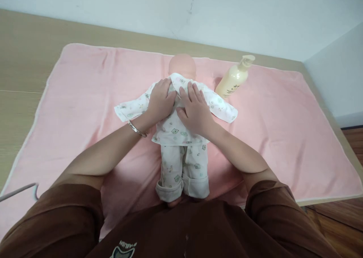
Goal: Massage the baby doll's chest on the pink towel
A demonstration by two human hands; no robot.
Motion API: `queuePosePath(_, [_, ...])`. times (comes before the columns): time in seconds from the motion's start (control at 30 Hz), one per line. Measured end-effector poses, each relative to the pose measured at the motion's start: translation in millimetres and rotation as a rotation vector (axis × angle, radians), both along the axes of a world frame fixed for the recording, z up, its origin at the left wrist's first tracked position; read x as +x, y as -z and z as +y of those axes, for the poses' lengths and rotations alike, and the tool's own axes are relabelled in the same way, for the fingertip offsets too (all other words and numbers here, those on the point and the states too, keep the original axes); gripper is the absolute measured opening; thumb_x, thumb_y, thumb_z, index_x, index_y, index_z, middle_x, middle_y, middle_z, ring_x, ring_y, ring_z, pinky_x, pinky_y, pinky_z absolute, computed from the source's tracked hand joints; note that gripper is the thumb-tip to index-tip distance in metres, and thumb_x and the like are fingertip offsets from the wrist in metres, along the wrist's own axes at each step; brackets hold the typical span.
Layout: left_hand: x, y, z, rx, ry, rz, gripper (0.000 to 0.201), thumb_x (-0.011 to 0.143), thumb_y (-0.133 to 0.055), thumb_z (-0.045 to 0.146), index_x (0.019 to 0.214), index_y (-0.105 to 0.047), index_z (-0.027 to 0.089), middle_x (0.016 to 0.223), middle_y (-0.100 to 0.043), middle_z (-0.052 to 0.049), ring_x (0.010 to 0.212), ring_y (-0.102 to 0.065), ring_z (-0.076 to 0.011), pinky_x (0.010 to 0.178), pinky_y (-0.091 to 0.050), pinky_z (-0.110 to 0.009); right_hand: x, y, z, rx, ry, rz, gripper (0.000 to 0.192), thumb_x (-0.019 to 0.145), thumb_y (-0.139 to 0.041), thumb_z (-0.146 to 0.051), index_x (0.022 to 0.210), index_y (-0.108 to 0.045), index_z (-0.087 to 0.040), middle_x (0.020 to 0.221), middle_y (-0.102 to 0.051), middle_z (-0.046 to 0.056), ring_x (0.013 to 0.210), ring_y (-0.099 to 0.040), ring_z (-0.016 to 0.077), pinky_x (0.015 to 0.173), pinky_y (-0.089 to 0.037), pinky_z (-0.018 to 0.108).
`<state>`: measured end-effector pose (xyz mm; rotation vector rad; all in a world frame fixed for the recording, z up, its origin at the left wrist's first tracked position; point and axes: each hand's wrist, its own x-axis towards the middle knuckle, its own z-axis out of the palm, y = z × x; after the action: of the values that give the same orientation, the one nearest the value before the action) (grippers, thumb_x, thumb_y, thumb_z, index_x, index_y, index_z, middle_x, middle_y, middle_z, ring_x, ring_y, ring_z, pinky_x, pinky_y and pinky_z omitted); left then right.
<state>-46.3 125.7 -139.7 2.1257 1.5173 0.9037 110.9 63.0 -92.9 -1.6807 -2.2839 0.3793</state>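
A baby doll (182,64) lies in the middle with its bald head away from me; no face shows, so it appears to be on its front. It wears a white printed shirt (177,132) with both sleeves spread out, and matching trousers (195,165) with turned-up cuffs. My left hand (162,100) rests on the left side of the upper back, near the shoulder. Beside it, my right hand (194,108) lies flat on the right side, fingers pointing towards the collar. Neither hand grasps anything. A silver bangle (136,129) circles my left wrist.
Under the doll spreads a pink blanket (286,137) with some creases, on a wooden table (25,57). A pale yellow pump bottle (234,78) stands just beyond the doll's right-hand sleeve. A white wall (119,8) rises behind. A thin cable (18,191) enters at the left.
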Motion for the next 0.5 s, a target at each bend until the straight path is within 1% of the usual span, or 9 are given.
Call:
queuePosePath(0.07, [2, 1.5, -3, 0.015, -0.011, 0.019, 0.062, 0.105, -0.025, 0.052, 0.142, -0.055, 0.013, 0.154, -0.055, -0.017, 0.149, -0.046, -0.0359, 0.130, -0.032, -0.057, 3, 1.6, 6, -0.013, -0.016, 0.010, 0.065, 0.101, -0.040, -0.030, 0.164, -0.032, -0.014, 0.177, -0.017, 0.013, 0.167, -0.008, 0.0306, 0.136, -0.011, 0.059])
queuePosePath(0.13, [7, 1.5, -19, 0.057, -0.010, 0.052, 0.068, 0.105, -0.024, 0.056, 0.150, -0.047, 0.010, 0.163, -0.045, -0.017, 0.155, -0.035, -0.0378, 0.133, -0.025, -0.060, 12, 2.9, 23, -0.051, 0.028, 0.030, 0.064, 0.102, -0.037, -0.030, 0.163, -0.031, -0.012, 0.176, -0.019, 0.014, 0.166, -0.011, 0.0294, 0.136, -0.011, 0.058])
queuePosePath(0.2, [14, -0.2, -40, 0.109, 0.019, 0.070, 0.063, 0.105, -0.029, 0.051, 0.154, -0.043, 0.012, 0.168, -0.038, -0.015, 0.160, -0.027, -0.0375, 0.133, -0.020, -0.061, 22, 3.0, 41, -0.083, 0.085, 0.054, 0.064, 0.103, -0.036, -0.033, 0.163, -0.031, -0.010, 0.175, -0.022, 0.014, 0.166, -0.015, 0.0288, 0.136, -0.011, 0.057])
queuePosePath(0.27, [18, -2.9, -53, 0.144, 0.070, 0.068, 0.057, 0.103, -0.038, 0.041, 0.153, -0.044, 0.016, 0.169, -0.037, -0.013, 0.162, -0.023, -0.0358, 0.134, -0.020, -0.061, 27, 1.5, 50, -0.090, 0.118, 0.063, 0.064, 0.104, -0.035, -0.035, 0.163, -0.032, -0.009, 0.174, -0.025, 0.015, 0.165, -0.018, 0.0291, 0.136, -0.011, 0.057])
queuePosePath(0.3, [18, -4.5, -54, 0.145, 0.089, 0.060, 0.055, 0.101, -0.041, 0.037, 0.152, -0.045, 0.017, 0.168, -0.038, -0.012, 0.162, -0.023, -0.0351, 0.134, -0.021, -0.060, 27, 0.4, 50, -0.089, 0.123, 0.054, 0.064, 0.104, -0.034, -0.034, 0.162, -0.032, -0.007, 0.174, -0.025, 0.015, 0.165, -0.018, 0.0296, 0.136, -0.011, 0.056])
queuePosePath(0.33, [17, -6.1, -52, 0.133, 0.093, 0.045, 0.055, 0.099, -0.043, 0.034, 0.151, -0.047, 0.017, 0.167, -0.041, -0.012, 0.161, -0.025, -0.0343, 0.134, -0.022, -0.059, 24, -0.9, 47, -0.085, 0.121, 0.035, 0.065, 0.104, -0.033, -0.033, 0.162, -0.031, -0.005, 0.174, -0.025, 0.017, 0.165, -0.017, 0.0305, 0.136, -0.011, 0.056])
queuePosePath(0.4, [12, -9.0, -39, 0.085, 0.062, 0.002, 0.055, 0.094, -0.045, 0.029, 0.148, -0.050, 0.018, 0.161, -0.049, -0.011, 0.157, -0.035, -0.0319, 0.134, -0.027, -0.055, 16, -2.7, 32, -0.070, 0.104, -0.009, 0.065, 0.103, -0.033, -0.028, 0.163, -0.029, -0.002, 0.174, -0.024, 0.019, 0.165, -0.016, 0.0321, 0.137, -0.011, 0.056])
queuePosePath(0.47, [7, -10.9, -24, 0.043, 0.034, -0.034, 0.055, 0.090, -0.045, 0.026, 0.144, -0.054, 0.017, 0.153, -0.056, -0.013, 0.150, -0.045, -0.0303, 0.132, -0.034, -0.050, 7, -2.9, 14, -0.031, 0.064, -0.033, 0.066, 0.101, -0.036, -0.025, 0.163, -0.029, -0.002, 0.174, -0.023, 0.020, 0.165, -0.015, 0.0321, 0.137, -0.013, 0.056])
queuePosePath(0.5, [5, -11.2, -18, 0.031, 0.033, -0.042, 0.056, 0.089, -0.045, 0.026, 0.143, -0.055, 0.016, 0.151, -0.057, -0.014, 0.147, -0.048, -0.0302, 0.131, -0.035, -0.049, 3, -2.4, 7, -0.006, 0.045, -0.032, 0.066, 0.100, -0.037, -0.024, 0.162, -0.030, -0.004, 0.174, -0.023, 0.019, 0.165, -0.015, 0.0316, 0.137, -0.014, 0.055])
